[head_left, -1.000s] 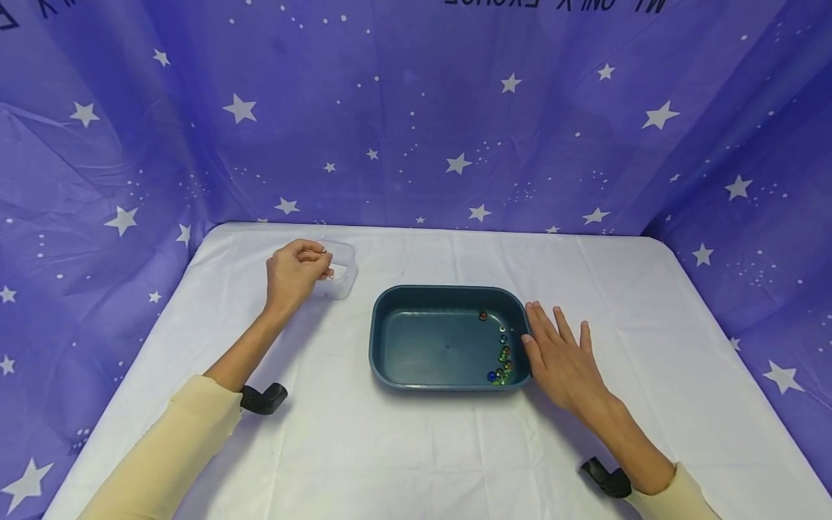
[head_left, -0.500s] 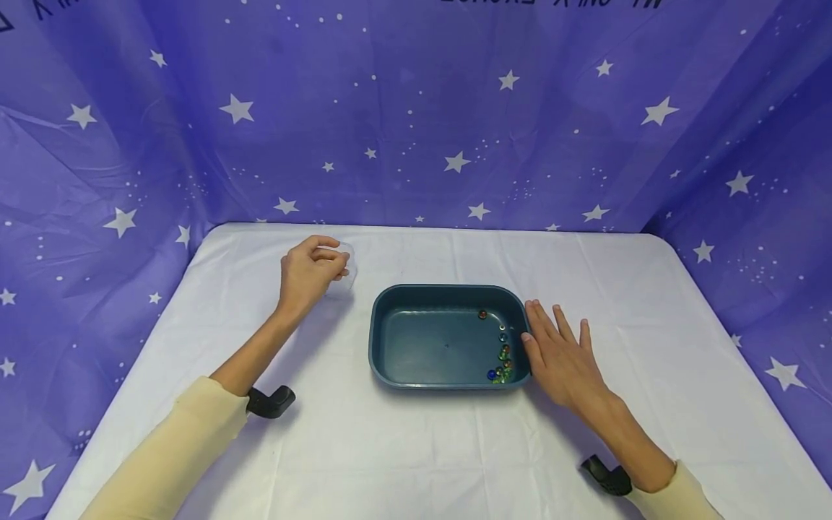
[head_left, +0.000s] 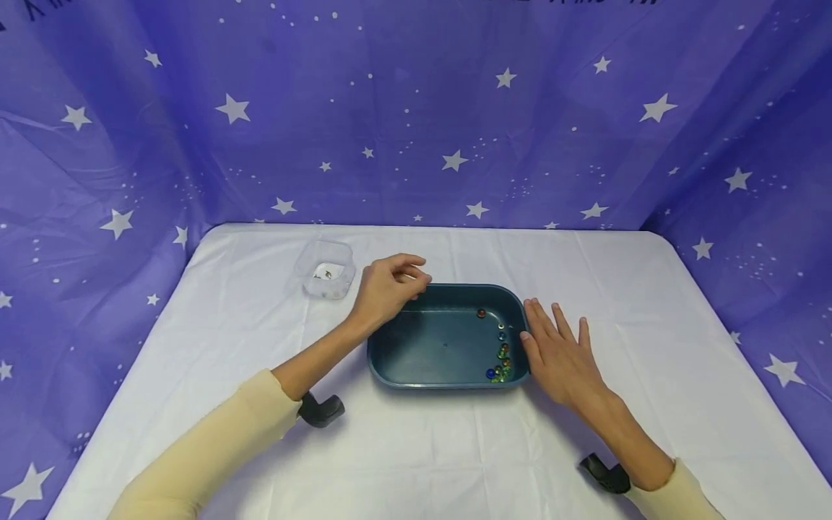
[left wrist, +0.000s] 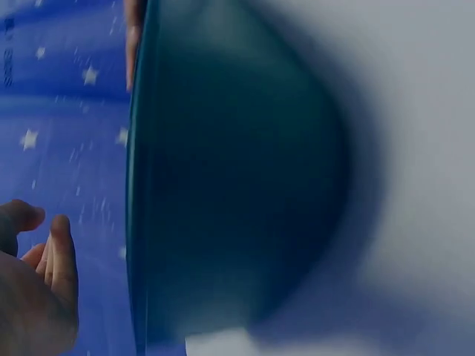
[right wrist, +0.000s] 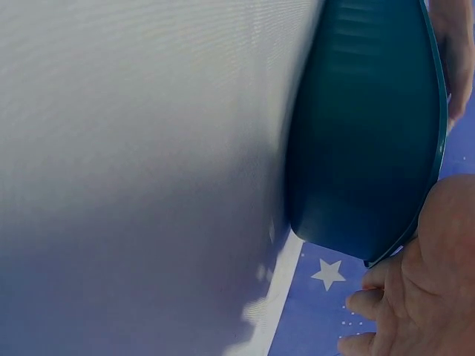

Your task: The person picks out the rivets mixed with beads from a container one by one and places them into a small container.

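My left hand [head_left: 393, 287] hovers over the back-left rim of a dark teal tray [head_left: 442, 354]. Its fingers bend loosely, and in the left wrist view a gap shows between its fingertips [left wrist: 61, 226]; I see nothing held there. Flat fingers of my right hand [head_left: 564, 357] rest against the tray's right side, thumb at the rim. Several coloured glass marbles [head_left: 504, 352] lie along the tray's right inner edge, most in the front-right corner. Behind and left of the tray stands a clear plastic box [head_left: 339, 283] with a few tiny brownish bits [head_left: 327, 274] inside.
A white cloth [head_left: 416, 455] covers the table. Purple star-patterned curtains [head_left: 416, 115] enclose its back and sides. A black wrist device [head_left: 321, 410] hangs at the left wrist, another black device [head_left: 604, 474] at the right.
My left hand has moved right, from over the clear box to the tray's back-left rim, uncovering the box. The right hand, tray and marbles stay put.
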`<state>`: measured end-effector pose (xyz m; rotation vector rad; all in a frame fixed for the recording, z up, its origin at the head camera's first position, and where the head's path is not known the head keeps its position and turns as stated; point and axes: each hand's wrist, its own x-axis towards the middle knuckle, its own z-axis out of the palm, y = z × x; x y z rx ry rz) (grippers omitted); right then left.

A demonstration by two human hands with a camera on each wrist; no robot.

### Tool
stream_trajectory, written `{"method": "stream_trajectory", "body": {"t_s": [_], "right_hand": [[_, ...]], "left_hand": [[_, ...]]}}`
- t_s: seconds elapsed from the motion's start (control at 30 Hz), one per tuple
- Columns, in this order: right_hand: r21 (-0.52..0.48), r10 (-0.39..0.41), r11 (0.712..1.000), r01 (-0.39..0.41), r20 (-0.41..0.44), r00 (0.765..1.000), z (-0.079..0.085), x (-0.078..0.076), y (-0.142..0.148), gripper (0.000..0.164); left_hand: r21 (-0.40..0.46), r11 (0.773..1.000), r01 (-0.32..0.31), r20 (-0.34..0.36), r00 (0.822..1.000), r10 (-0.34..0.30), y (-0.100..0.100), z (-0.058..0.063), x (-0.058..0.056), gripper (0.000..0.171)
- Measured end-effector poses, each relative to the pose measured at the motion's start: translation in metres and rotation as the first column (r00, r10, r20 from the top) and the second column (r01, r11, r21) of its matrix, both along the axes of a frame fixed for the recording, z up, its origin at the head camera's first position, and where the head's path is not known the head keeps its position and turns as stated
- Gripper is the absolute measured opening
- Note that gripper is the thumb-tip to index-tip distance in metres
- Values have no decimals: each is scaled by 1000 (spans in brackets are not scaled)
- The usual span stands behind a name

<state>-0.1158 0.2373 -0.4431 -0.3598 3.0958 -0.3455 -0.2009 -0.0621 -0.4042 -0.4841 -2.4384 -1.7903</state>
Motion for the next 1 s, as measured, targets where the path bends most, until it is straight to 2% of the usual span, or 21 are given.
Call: {"method": "stream_trajectory", "body": {"t_s": [0.2, 0.3, 0.6, 0.83, 1.0], "right_hand": [[1, 3, 1000, -3, -9, 1000, -1, 0, 1, 59], [1, 1, 1000, -1, -5, 1000, -1, 0, 1, 59], [-7, -3, 1000, 3, 6, 1000, -1, -1, 1, 60], [-14, -5, 1000, 5, 2, 1000, -1, 0, 2, 60], [-13, -2, 1000, 2, 4, 1000, -1, -1, 3, 59]], "left_hand": [[-83, 989, 125, -15, 992, -126, 38, -11, 10, 28], [-86, 981, 175, 14, 985, -175, 56, -17, 12, 29], [-99, 984, 151, 133, 981, -138, 90, -26, 14, 22], [-37, 986, 163, 238, 960, -149, 103, -40, 12, 16], [-97, 978, 188, 241, 957, -160, 107, -49, 12, 13]]}}
